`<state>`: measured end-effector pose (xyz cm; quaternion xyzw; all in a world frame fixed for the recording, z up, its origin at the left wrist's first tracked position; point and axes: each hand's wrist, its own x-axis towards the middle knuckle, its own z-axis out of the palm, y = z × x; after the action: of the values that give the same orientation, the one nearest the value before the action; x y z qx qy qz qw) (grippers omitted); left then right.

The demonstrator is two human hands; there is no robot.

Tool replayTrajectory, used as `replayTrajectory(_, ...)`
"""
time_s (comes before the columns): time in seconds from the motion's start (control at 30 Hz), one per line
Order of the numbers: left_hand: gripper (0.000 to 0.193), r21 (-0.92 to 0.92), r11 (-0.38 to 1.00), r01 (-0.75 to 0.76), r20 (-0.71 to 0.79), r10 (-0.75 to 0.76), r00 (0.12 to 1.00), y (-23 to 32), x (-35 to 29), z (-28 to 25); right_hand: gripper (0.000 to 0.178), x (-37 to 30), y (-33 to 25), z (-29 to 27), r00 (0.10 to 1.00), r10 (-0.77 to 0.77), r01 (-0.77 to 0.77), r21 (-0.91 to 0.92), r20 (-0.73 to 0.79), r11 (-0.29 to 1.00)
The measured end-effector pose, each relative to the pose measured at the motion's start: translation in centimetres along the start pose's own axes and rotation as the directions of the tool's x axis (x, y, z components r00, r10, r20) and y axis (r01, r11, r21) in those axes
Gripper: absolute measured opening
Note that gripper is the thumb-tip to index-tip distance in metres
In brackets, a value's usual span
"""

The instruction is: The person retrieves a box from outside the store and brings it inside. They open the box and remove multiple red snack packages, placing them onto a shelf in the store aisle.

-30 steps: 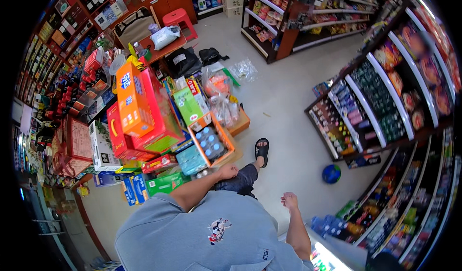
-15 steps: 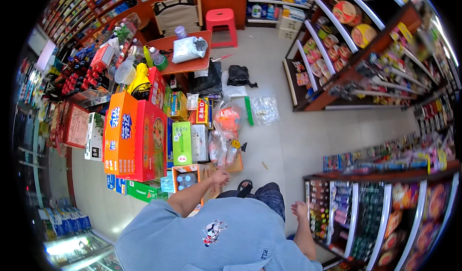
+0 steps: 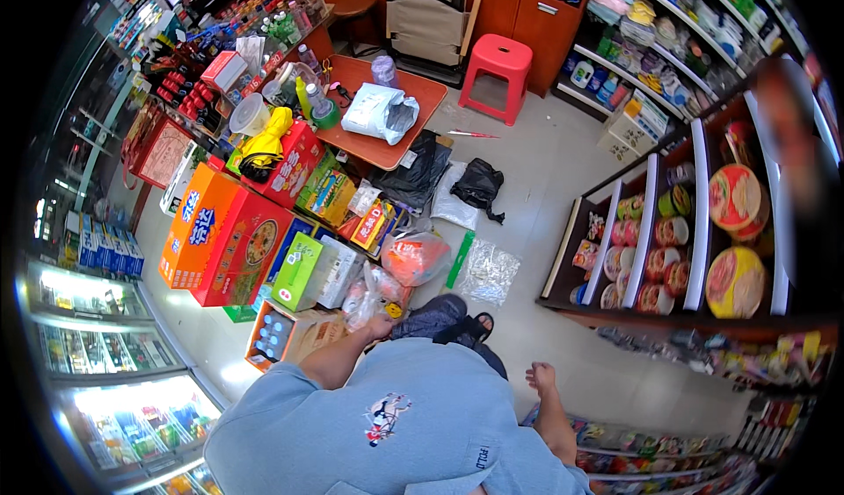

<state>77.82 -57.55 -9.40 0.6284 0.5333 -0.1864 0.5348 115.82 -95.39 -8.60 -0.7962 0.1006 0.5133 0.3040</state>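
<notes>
My left hand (image 3: 379, 326) hangs by my left leg, beside clear plastic bags (image 3: 366, 300) with pinkish contents. I see nothing held in it; its fingers are loosely bent. On my other side, my right hand (image 3: 541, 377) swings free above the floor, its fingers loosely curled and apart, with nothing in them. Close to the left hand stand an opened carton (image 3: 272, 331) with blue-capped bottles, a brown paper bag or box (image 3: 316, 331), and a clear bag with something orange inside (image 3: 415, 258). My sandalled foot (image 3: 483, 322) shows in front of me.
A green box (image 3: 297, 271) and large orange and red cartons (image 3: 198, 231) stack up at left. Ahead are a small red-brown table (image 3: 413, 134) with a white parcel (image 3: 378, 115), a red stool (image 3: 498, 77), a black bag (image 3: 479, 187) and a clear plastic sheet (image 3: 489, 271). Shelves (image 3: 681, 302) line the right.
My view has turned to the right, so the boxes and table appear rotated and the lit coolers show at left. My legs have stepped, and my left hand now sits closer to the plastic bags.
</notes>
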Motion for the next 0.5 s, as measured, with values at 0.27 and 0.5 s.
replayTrajectory(0.27,0.021,-0.312,0.905,-0.291,-0.421,0.143,0.896,26.1,4.5,-9.6,0.020,11.2,-28.7,-6.3,0.962,-0.259,0.268,-0.103,0.088,0.958)
replayTrajectory(0.5,0.043,0.410,0.398,-0.821,-0.805,0.580,-0.120,60.9,-5.7,-37.8,0.019,20.5,-47.1,-12.1,0.976,-0.132,0.161,-0.170,0.172,0.972)
